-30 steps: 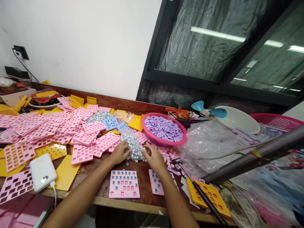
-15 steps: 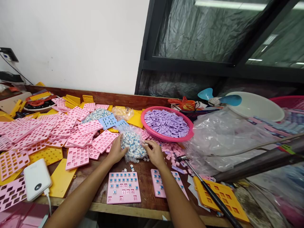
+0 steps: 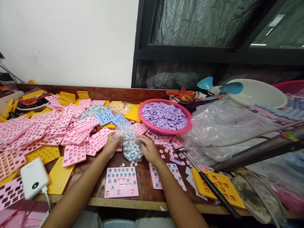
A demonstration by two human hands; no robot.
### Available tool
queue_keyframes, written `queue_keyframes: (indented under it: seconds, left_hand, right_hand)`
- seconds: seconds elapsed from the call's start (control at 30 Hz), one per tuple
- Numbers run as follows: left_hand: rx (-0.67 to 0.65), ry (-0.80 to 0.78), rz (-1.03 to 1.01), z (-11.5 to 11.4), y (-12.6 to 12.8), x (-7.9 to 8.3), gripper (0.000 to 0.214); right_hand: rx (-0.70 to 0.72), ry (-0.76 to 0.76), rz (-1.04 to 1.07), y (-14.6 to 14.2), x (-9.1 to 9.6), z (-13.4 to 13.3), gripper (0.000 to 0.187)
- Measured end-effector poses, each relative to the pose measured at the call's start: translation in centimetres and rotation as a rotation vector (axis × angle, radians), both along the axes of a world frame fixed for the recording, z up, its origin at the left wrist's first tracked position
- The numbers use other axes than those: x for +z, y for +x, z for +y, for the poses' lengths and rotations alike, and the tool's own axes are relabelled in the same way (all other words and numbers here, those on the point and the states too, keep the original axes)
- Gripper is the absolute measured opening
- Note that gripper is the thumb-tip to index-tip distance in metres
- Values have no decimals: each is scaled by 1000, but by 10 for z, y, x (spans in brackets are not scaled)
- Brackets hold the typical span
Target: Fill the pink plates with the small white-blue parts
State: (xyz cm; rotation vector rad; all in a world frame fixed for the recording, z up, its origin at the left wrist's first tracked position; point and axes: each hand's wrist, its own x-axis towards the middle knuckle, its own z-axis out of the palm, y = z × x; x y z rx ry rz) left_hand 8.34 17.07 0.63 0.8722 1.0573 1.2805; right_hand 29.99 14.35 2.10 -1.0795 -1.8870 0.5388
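Note:
A clear plastic bag point(image 3: 131, 144) full of small blue-and-white key switches stands on the table between my hands. My left hand point(image 3: 111, 144) grips the bag's left side near its top, thumb toward the front. On the other side, my right hand point(image 3: 148, 148) pinches the bag's upper right edge. A few loose switches point(image 3: 133, 164) lie just below the bag. Nearer me is a pink keyboard plate point(image 3: 121, 183) with switches in many of its square holes. A second pink plate point(image 3: 167, 177), also set with switches, is partly covered by my right forearm.
Piled pink plates point(image 3: 74, 154) and a white power bank point(image 3: 35, 178) are at the left. A pink basket point(image 3: 163, 130) holds purple pieces. Right of my arm lie a hammer point(image 3: 201, 174), a yellow plate point(image 3: 219, 190), plastic sheeting point(image 3: 220, 133) and a blue-bladed fan point(image 3: 215, 90).
The bag has been pulled more upright and narrower, and its switches have sunk toward the bottom. My hands have moved slightly with it. The whole view has shifted a little.

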Motion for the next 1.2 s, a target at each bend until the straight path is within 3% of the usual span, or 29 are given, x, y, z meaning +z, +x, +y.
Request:
queue_keyframes:
  seconds: [0.13, 0.2, 0.3, 0.47, 0.6, 0.73, 0.83, 0.9, 1.0, 1.1, 1.2]
  left_hand:
    - [-190, 0, -42, 1, -7, 3, 49]
    - [-200, 28, -9, 1, -11, 3, 28]
    - [-129, 78, 14, -1, -13, 2, 13]
    - [-159, 124, 124, -8, -8, 4, 28]
    - [-101, 162, 34, -13, -4, 14, 54]
    - [-75, 243, -145, -13, -8, 27, 71]
    - [-68, 252, -153, -11, -14, 30, 63]
    - [-61, 252, -128, -11, -16, 30, 58]
    - [-29, 308, -112, -11, -17, 32, 56]
    - [-35, 339, -94, -10, -14, 32, 49]
    - [-20, 355, -97, -9, -11, 32, 42]
  right_hand:
    - [-27, 161, -75, 0, 3, -3, 36]
    - [-141, 123, -134, 3, 1, -2, 30]
    - [-295, -51, -203, 8, -6, 1, 50]
    - [-149, -245, -67, 0, -15, -1, 57]
    - [-61, -209, 124, -12, -11, -6, 67]
    - [-116, -151, 258, -16, -6, -8, 64]
    - [-176, -232, 254, -12, -8, -4, 64]
    - [-164, -297, 254, -8, -8, -2, 50]
    - [-176, -224, 326, -2, -4, 0, 31]
    - [-219, -171, 335, -1, 0, -1, 30]
    - [-108, -292, 240, -3, -1, -3, 33]
